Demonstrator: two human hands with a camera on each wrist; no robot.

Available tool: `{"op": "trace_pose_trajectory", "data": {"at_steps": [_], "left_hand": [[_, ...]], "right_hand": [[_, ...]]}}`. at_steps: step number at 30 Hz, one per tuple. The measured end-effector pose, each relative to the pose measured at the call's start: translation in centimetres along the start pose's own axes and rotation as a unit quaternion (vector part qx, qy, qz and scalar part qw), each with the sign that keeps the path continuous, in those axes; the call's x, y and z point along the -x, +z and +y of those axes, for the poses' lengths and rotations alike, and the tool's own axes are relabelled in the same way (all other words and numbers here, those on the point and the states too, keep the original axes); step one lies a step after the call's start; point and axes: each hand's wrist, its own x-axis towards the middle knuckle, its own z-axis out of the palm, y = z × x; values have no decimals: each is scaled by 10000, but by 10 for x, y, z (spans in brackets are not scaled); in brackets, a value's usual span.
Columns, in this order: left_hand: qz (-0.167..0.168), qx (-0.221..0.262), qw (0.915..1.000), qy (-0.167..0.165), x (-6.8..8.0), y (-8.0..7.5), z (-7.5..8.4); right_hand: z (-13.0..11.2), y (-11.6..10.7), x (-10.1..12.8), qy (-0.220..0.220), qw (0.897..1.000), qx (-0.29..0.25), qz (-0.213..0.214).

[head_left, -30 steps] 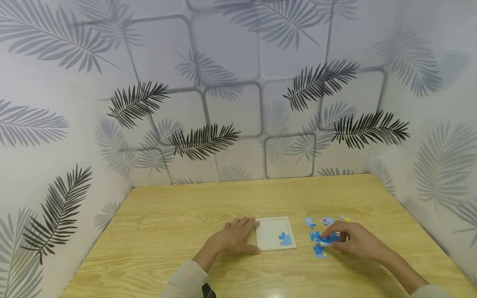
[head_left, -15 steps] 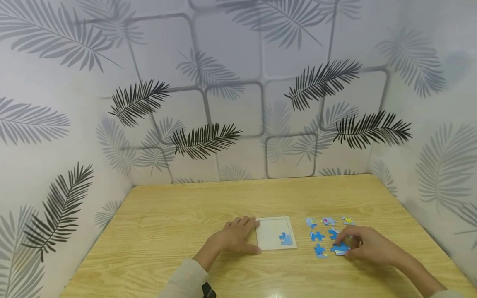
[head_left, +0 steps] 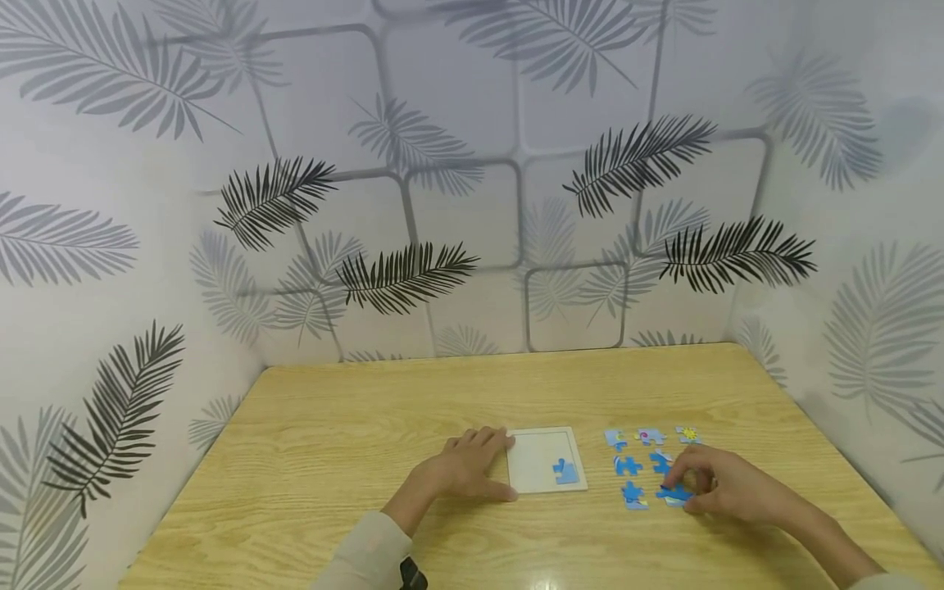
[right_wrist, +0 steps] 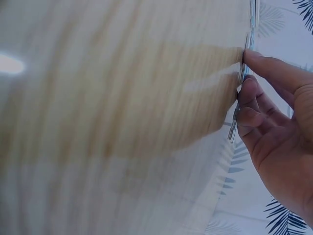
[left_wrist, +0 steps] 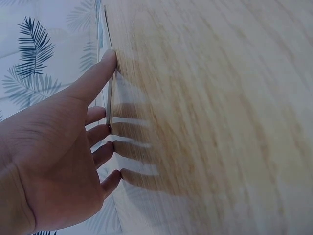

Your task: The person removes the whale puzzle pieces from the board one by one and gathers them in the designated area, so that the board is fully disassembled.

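My left hand (head_left: 460,469) rests at the left side of a square, pale puzzle tray (head_left: 529,460), thumb by its near corner and forefinger by the far one. In the left wrist view the fingers (left_wrist: 103,152) are spread, tips down at the table. One light-blue puzzle piece (head_left: 566,473) lies in the tray's near right corner. My right hand (head_left: 719,483) pinches a blue and white puzzle piece (head_left: 675,496) between thumb and fingers, low over the table. Seen from the right wrist, thumb and fingertips (right_wrist: 250,55) meet the table surface, and the piece appears only edge-on.
More jigsaw pieces lie in rough rows right of the tray: a blue one (head_left: 628,467), a darker blue one (head_left: 633,495), one with a pink swirl (head_left: 651,436) and one with a yellow sun (head_left: 689,434). Leaf-patterned walls (head_left: 457,311) bound the wooden table (head_left: 369,410).
My right hand has shifted right and toward me with the blue and white puzzle piece, from among the middle pieces to the near row. The left hand and tray have stayed put.
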Motion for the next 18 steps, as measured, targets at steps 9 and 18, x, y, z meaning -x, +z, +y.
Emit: {"op": "trace_pose_trajectory", "data": {"at_steps": [9,18], "left_hand": [[7,-2,10000,-5,3,-2,2],[-31,37,10000,-6,5,-6,4]], "right_hand": [[-13,3,-10,200,9989,283,330],[-28,17,-41,-118,9995,45,272]]}}
